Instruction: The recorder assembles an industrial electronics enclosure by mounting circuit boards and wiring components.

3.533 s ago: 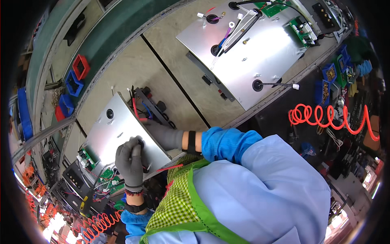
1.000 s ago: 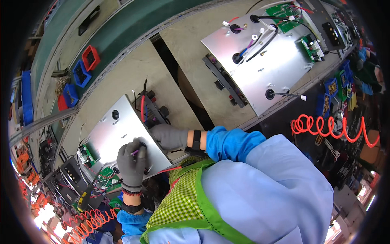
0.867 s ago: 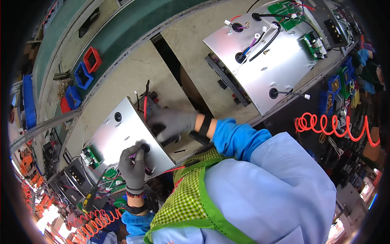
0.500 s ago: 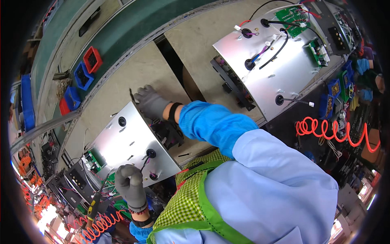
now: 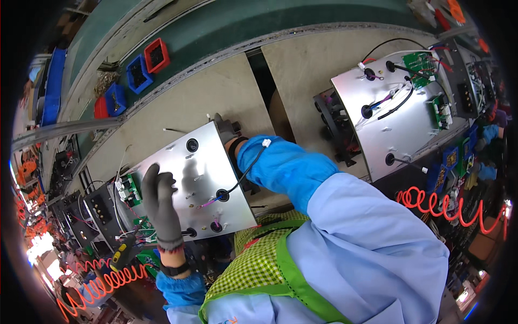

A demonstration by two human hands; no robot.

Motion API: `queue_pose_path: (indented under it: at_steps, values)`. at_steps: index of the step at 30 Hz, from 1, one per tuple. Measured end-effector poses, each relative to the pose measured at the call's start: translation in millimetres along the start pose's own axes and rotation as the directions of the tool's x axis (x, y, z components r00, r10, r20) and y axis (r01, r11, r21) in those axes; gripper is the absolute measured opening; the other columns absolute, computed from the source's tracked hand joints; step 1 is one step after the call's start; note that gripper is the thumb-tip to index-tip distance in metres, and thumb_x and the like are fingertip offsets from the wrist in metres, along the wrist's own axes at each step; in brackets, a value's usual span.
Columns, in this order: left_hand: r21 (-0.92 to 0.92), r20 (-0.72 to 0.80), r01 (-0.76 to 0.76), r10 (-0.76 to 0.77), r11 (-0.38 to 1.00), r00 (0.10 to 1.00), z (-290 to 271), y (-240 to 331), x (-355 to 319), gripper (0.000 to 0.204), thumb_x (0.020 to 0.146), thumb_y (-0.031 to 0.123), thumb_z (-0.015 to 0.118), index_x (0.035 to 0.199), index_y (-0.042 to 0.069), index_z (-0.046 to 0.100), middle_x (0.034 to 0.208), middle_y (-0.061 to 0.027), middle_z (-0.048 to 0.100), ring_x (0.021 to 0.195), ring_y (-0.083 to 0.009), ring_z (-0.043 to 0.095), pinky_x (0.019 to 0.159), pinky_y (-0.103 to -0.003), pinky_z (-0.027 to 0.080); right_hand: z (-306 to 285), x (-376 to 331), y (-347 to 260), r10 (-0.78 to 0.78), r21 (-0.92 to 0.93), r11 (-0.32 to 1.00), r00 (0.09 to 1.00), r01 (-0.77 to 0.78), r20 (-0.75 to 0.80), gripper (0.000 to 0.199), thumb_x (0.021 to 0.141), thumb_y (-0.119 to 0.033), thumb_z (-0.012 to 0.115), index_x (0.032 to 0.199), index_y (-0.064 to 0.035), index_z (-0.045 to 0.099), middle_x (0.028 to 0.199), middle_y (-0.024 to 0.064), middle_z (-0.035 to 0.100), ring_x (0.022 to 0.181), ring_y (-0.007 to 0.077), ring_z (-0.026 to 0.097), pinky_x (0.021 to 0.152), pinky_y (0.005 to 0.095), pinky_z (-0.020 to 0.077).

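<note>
The person is now gripping the far corner of the metal chassis (image 5: 197, 186) with the right hand (image 5: 226, 128), fingers closed on its edge, where a moment ago this hand was lying flat on the plate. The left hand (image 5: 161, 202) is hovering open, fingers spread, over the near side. The chassis is lying on the wooden workbench (image 5: 178, 105), so it seems it is being turned or repositioned.

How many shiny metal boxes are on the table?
2. One metal box lies in front of the person, with the left hand over it and the right hand at its far edge. The other metal box sits to the right. More may be hidden.
</note>
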State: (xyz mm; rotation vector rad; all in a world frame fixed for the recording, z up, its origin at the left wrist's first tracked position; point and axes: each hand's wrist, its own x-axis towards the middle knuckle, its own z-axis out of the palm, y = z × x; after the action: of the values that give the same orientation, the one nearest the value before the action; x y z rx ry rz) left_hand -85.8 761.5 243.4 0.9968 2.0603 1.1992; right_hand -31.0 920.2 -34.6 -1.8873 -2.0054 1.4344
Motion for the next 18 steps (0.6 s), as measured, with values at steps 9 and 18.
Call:
queue_pose_path:
  at_steps: [9,18]
  values:
    - [0.534,0.186,-0.355,0.303,0.767,0.935,31.0,-29.4,23.8,0.03,0.091,0.019,0.068,0.116,0.003,0.068,0.105,-0.0166,0.068,0.092,-0.0319,0.068,0.082,-0.042,0.054,-3.7,-14.0,10.8,-0.167,-0.131,0.977,0.986,0.167,0.011,0.033,0.094,-0.029,0.058,0.12,-0.0096,0.063,0.103,0.017,0.071,0.095,0.0362,0.069,0.082,0.046,0.0529]
    - [0.431,0.159,-0.297,0.252,0.852,0.955,25.9,-26.9,26.1,0.031,0.087,0.02,0.07,0.114,0.004,0.069,0.098,-0.0163,0.068,0.084,-0.0307,0.064,0.078,-0.042,0.052,-29.6,-6.3,20.0,-0.335,-0.06,0.941,0.942,0.334,-0.002,0.031,0.095,-0.029,0.056,0.119,-0.009,0.062,0.101,0.015,0.072,0.088,0.032,0.068,0.08,0.0428,0.0529]
